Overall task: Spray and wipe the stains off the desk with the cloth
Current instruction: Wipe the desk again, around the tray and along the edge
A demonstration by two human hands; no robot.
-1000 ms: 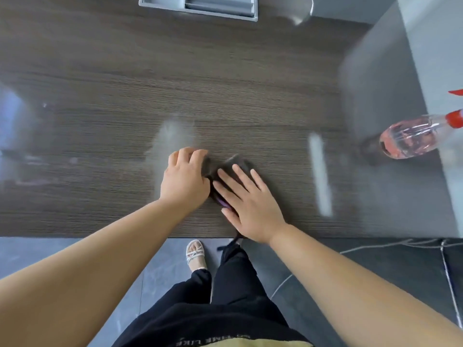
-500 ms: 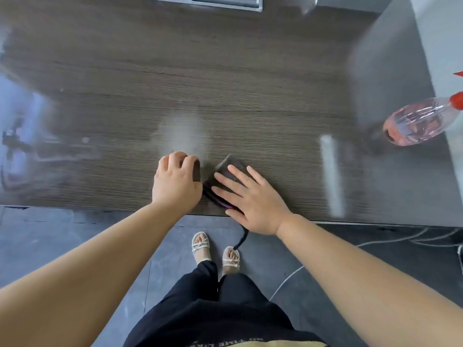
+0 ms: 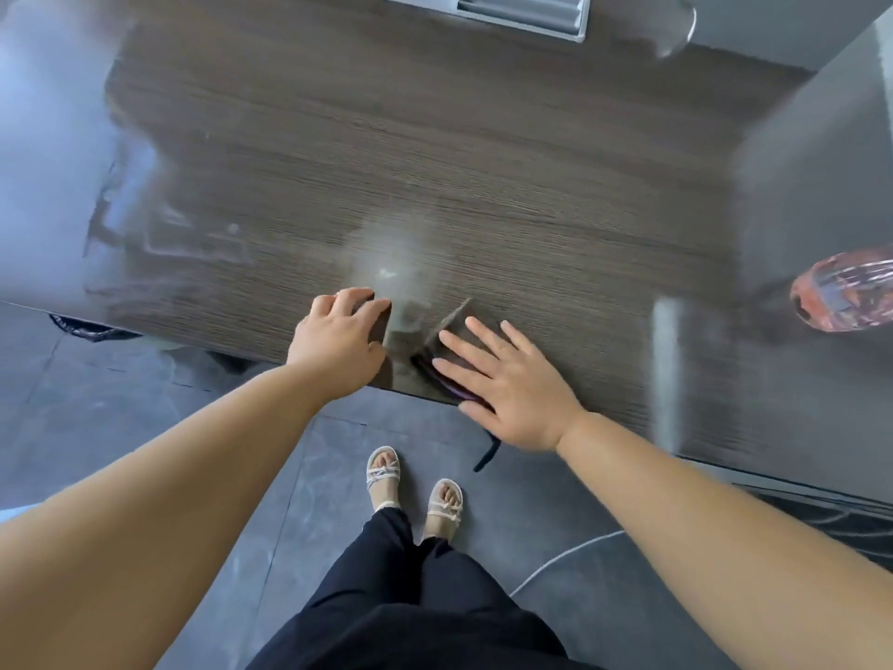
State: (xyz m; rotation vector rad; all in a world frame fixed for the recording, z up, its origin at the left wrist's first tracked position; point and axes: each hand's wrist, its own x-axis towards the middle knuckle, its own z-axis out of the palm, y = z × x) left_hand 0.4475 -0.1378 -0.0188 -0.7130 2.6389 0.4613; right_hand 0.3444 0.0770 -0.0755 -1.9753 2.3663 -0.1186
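Dark wood-grain desk (image 3: 435, 137) fills the upper view, its near edge running under both hands with grey floor below. Left hand (image 3: 338, 343) rests at that edge, fingers curled; whether it holds anything cannot be told. Just beyond its fingertips lies a pale wet smear (image 3: 394, 263). Right hand (image 3: 507, 384) lies flat with straight fingers, pressing the dark cloth (image 3: 447, 321) at the edge. Well right of it, the spray bottle (image 3: 845, 292).

Smooth, glossy dark brown wood-grain desk top (image 3: 483, 162) with a dull hazy patch (image 3: 396, 263) by its near edge; dark soft cloth (image 3: 449, 326); clear shiny plastic bottle (image 3: 845, 292), right.
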